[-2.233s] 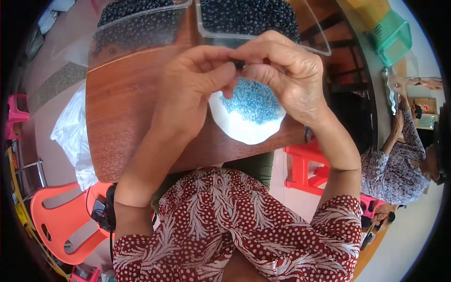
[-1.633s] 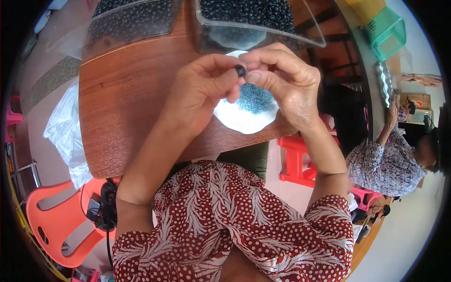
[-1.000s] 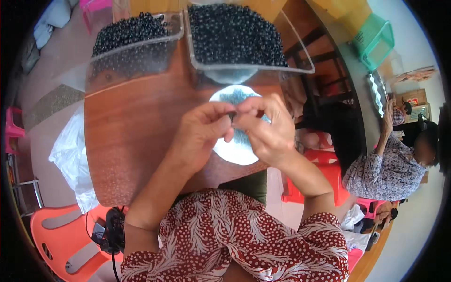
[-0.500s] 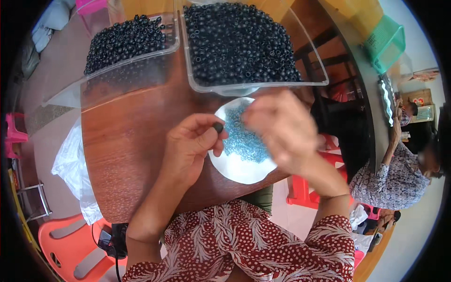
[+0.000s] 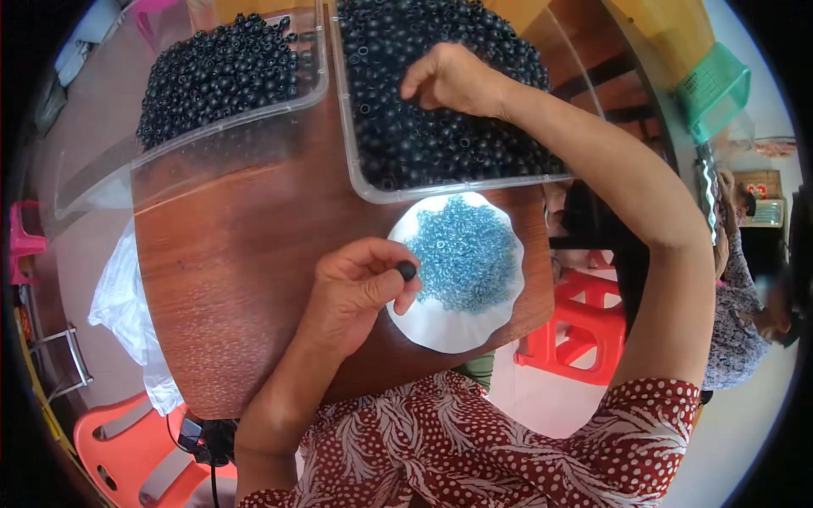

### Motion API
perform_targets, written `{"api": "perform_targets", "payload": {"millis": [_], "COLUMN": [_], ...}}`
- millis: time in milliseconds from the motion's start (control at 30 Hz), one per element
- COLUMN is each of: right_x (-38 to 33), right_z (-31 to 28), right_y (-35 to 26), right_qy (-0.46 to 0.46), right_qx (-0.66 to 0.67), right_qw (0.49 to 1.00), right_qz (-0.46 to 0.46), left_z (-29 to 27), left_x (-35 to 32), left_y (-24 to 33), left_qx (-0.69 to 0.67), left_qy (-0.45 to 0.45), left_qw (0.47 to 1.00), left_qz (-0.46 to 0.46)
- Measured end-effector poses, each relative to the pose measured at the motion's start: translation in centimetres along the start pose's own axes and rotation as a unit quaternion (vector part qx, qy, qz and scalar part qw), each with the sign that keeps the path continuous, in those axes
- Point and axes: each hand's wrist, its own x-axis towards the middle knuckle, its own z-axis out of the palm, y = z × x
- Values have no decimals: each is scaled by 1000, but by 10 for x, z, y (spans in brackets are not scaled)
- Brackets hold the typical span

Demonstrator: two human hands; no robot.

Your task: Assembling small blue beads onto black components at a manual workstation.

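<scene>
Between the thumb and forefinger of my left hand (image 5: 351,292) is one black bead (image 5: 406,270), held beside the white plate's left edge. The scalloped white plate (image 5: 453,332) bears a spread of small clear blue beads (image 5: 466,254). Farther off, my right hand (image 5: 457,80) is over the large clear plastic bin (image 5: 373,194) full of round black beads (image 5: 423,144). Its fingers are bent and close together, pointing down to the left; their tips partly hide whatever they may hold.
A second clear bin (image 5: 246,118) of black beads stands at the far left of the brown wooden table (image 5: 237,279). A white plastic bag (image 5: 127,288) hangs by its left edge. Red stools (image 5: 584,330), an orange chair (image 5: 127,449) and a green basket (image 5: 716,93) stand around. Another person (image 5: 741,322) sits at right.
My right hand has moved from above the plate up and away to the large bin. The left hand still pinches the black bead. The table and bins sit slightly differently in view.
</scene>
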Motion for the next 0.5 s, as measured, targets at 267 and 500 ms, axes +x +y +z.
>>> {"api": "perform_targets", "payload": {"millis": [267,500], "right_x": [1,-45], "right_z": [24,-56], "right_y": [21,-25], "right_qy": [7,83], "right_qx": [42,1], "right_qw": [999,996], "right_qz": [-3,-22], "left_z": [-5,-2], "left_x": [5,17], "left_y": [-3,5], "left_qx": [-6,-73], "left_qy": [13,-33], "left_qw": [1000,997], "left_qz": [-22,16]}}
